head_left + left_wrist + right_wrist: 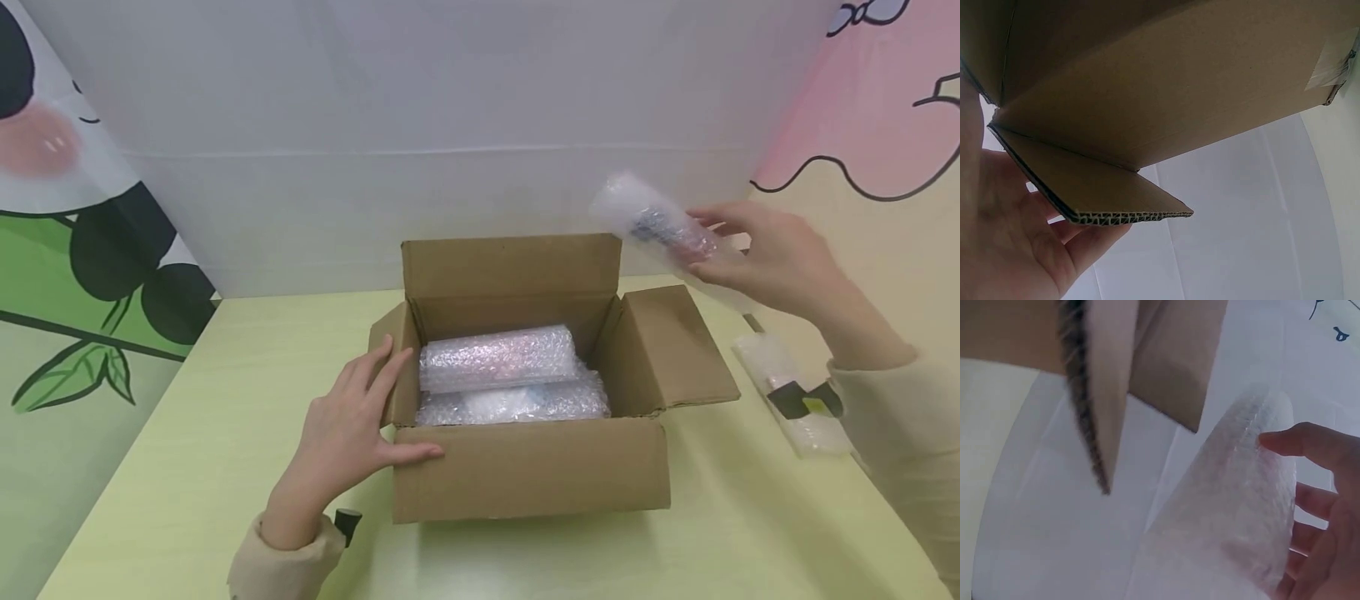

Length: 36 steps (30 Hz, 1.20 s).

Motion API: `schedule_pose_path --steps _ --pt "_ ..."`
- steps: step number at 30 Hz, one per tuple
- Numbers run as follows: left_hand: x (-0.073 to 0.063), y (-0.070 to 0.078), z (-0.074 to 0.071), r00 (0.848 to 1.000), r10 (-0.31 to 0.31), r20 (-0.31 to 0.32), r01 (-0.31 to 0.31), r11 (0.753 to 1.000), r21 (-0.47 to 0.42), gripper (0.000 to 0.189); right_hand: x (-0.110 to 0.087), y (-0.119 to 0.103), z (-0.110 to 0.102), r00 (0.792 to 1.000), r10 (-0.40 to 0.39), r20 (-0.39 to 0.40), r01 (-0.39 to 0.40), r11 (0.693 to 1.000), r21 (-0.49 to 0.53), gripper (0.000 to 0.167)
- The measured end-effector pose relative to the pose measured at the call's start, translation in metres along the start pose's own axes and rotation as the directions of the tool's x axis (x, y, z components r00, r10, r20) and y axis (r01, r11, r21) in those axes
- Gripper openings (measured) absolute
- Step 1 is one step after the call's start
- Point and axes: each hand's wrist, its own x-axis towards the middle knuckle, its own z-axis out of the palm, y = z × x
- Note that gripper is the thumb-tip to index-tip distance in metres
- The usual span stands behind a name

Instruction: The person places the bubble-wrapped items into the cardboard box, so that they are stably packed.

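Observation:
My right hand (776, 258) holds a bubble-wrapped roll (652, 218) up above the right rear of the open cardboard box (532, 471). Fingers and thumb grip one end of the roll, and something dark and reddish shows through the wrap. In the right wrist view the same wrapped roll (1229, 500) slants beside the box flaps. My left hand (348, 425) rests spread at the box's front left corner, thumb along the front flap and fingertips at the left flap. Inside the box lie a bubble-wrapped bundle (498, 358) and another wrapped bundle (517, 404) beneath it.
On the table's right side lies a flat piece of bubble wrap (772, 367), partly hidden behind the right sleeve. The box's right flap (678, 346) sticks outward, and its back flap (510, 267) stands up. A pale wall covering (450, 125) rises behind the table.

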Motion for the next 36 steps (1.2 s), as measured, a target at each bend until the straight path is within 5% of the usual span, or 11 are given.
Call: schedule_pose_path --steps 7,15,28,36 --pt "0.001 0.0 0.001 1.0 0.006 -0.01 -0.006 1.0 0.0 0.11 -0.002 -0.045 0.002 0.975 -0.174 0.138 0.165 0.983 0.077 0.057" --pt "0.001 0.001 0.002 1.0 -0.001 -0.008 0.001 1.0 0.0 0.11 0.0 -0.091 0.025 0.882 -0.359 0.306 0.385 0.923 -0.026 0.048" --pt "0.001 0.002 0.003 0.999 -0.026 0.031 0.026 1.0 -0.001 0.121 -0.005 -0.127 0.079 0.727 -0.43 0.535 0.548 0.833 -0.075 0.046" --pt "0.001 0.001 0.002 0.997 -0.043 0.059 0.043 0.999 0.011 0.127 -0.005 -0.131 0.092 0.698 -0.428 0.573 0.573 0.815 -0.089 0.047"
